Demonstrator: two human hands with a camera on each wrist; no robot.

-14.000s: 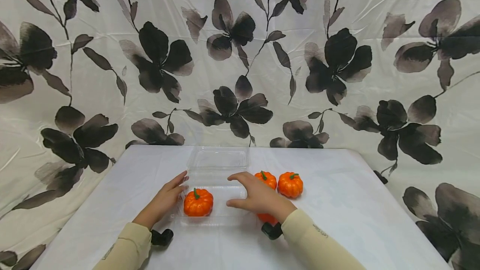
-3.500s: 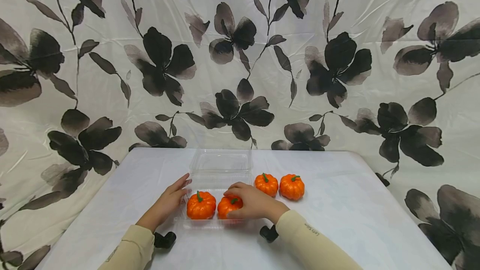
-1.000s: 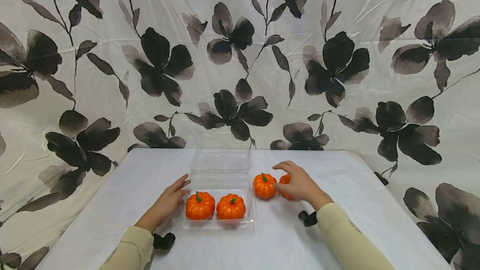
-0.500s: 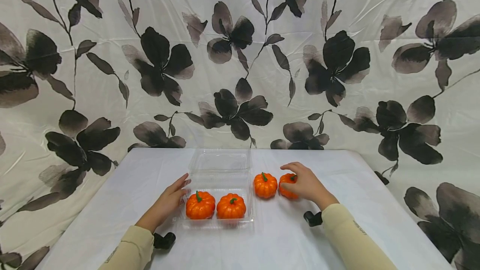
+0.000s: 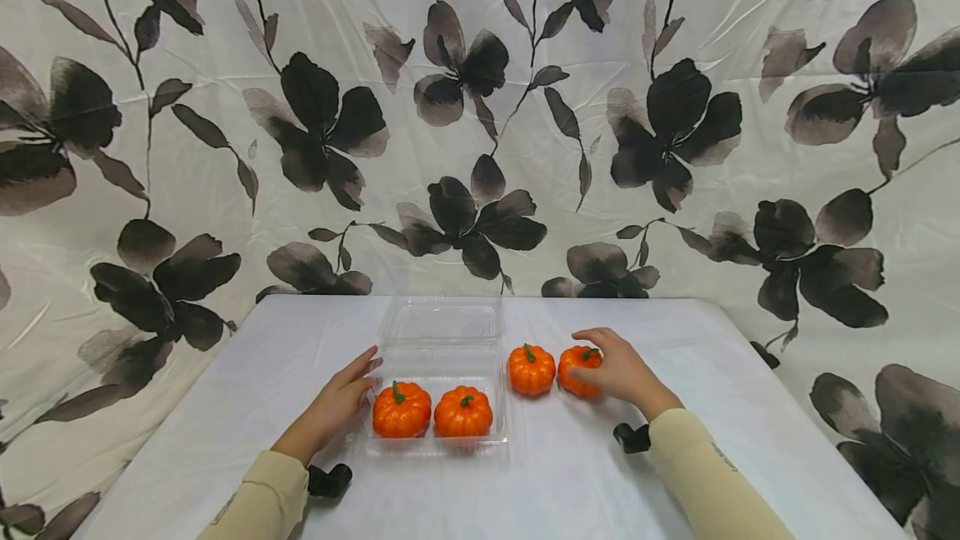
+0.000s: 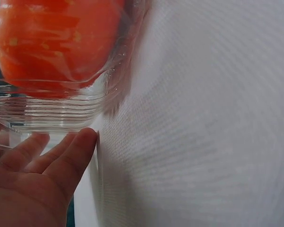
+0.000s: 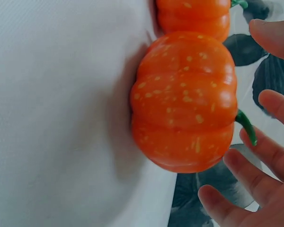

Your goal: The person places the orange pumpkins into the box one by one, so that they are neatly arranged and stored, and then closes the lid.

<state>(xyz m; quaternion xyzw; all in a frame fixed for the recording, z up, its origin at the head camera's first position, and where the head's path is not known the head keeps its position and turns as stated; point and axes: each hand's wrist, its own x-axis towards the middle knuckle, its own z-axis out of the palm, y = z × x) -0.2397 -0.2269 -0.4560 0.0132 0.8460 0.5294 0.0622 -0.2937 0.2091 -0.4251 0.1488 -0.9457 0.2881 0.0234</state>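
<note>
A clear plastic clamshell container (image 5: pixel 498 427) lies with its lid (image 5: pixel 442 323) folded back. Two orange toy pumpkins with green stems, a left one (image 5: pixel 401 412) and a right one (image 5: pixel 463 413), sit side by side in its front part. My left hand (image 5: pixel 333 405) rests its extended fingers (image 6: pixel 71 158) against the container's ribbed left side. Right of the container stand two more pumpkins, the nearer one (image 5: pixel 531 372) beside the outer one (image 5: pixel 573 377). Over the outer pumpkin my right hand (image 5: pixel 622 369) hovers with thumb and fingers spread; the right wrist view shows no grip on it.
A white-covered table (image 5: pixel 555 482) carries everything. Behind it hangs a floral curtain (image 5: pixel 570 132). Black wrist cameras, one on the left wrist (image 5: pixel 328 482) and one on the right wrist (image 5: pixel 632 438), sit low beside the sleeves.
A second pumpkin has come into the container from the right, placed by my right hand. That hand then moved to the outer pumpkin and shifted slightly right. The left hand stays at the container.
</note>
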